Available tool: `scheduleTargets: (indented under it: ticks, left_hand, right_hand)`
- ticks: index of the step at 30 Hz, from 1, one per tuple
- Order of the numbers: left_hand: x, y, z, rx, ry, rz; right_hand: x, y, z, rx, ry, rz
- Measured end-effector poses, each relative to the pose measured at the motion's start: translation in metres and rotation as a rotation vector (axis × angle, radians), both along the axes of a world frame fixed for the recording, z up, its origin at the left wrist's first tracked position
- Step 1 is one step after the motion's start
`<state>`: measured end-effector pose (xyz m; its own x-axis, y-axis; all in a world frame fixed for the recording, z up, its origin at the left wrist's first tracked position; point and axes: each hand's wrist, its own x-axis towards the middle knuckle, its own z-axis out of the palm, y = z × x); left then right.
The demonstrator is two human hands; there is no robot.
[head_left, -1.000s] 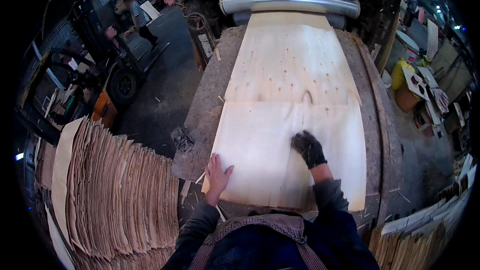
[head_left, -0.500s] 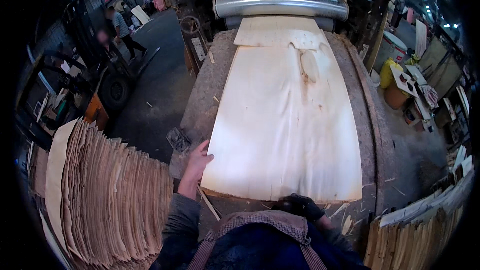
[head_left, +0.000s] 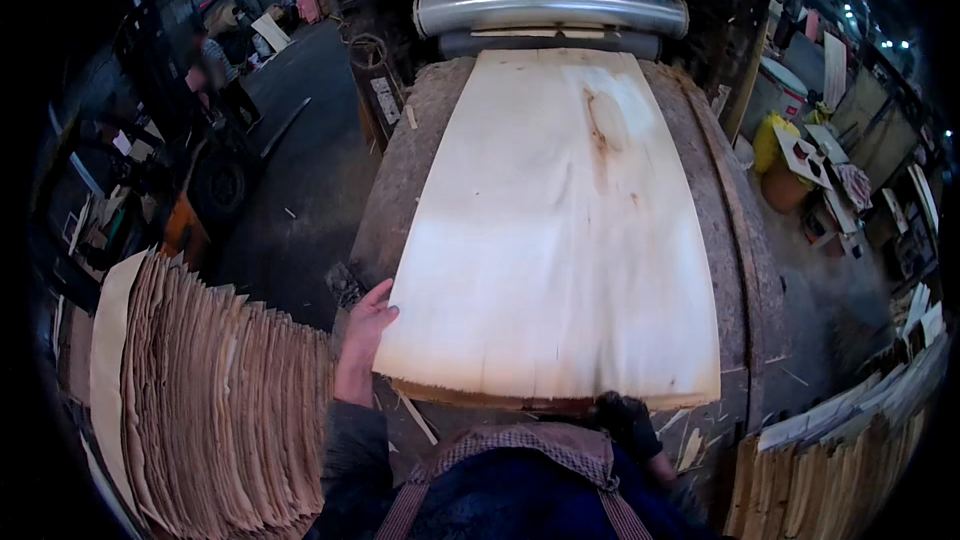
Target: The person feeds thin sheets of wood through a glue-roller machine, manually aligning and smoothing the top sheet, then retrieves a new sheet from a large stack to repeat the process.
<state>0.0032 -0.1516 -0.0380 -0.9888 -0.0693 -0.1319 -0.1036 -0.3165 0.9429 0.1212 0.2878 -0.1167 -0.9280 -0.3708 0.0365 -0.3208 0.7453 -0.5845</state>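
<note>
A pale wood veneer sheet (head_left: 500, 270) with a brown knot mark lies lengthwise on the worn table, its far end just short of the metal rollers (head_left: 550, 12). At the sheet's left edge, near its front corner, my bare left hand (head_left: 366, 330) pinches the edge, fingers pointing away from me. My right hand (head_left: 628, 424), in a dark glove, is at the near edge, right of the middle. Its fingers are dark and partly hidden by the sheet. Between the rollers shows a thin pale strip of veneer (head_left: 540, 34).
A tall stack of veneer sheets (head_left: 230, 390) stands at my left, another stack (head_left: 830, 470) at my right. A handwheel (head_left: 367, 52) sits left of the rollers. Wood scraps (head_left: 690, 448) lie near the table front. A forklift (head_left: 215, 185) and a person (head_left: 225, 80) are at far left.
The veneer piece overlapping the sheet's far end has gone into the rollers, leaving a thin strip showing. The sheet's near left corner and my left hand have shifted left; my right hand moved slightly right.
</note>
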Motion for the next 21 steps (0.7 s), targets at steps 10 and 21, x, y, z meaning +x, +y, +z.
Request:
scheduleTargets:
  ticks: [10,21]
  left_hand:
    - [0.011,0.034,-0.105,-1.443,-0.116,0.091]
    - [-0.007,0.000,-0.118,-0.581,-0.256,0.050]
  right_hand:
    - [-0.160,-0.021,-0.005,-1.669,-0.604,-0.399]
    - [-0.208,-0.027,-0.017,-1.867,-0.612,-0.055]
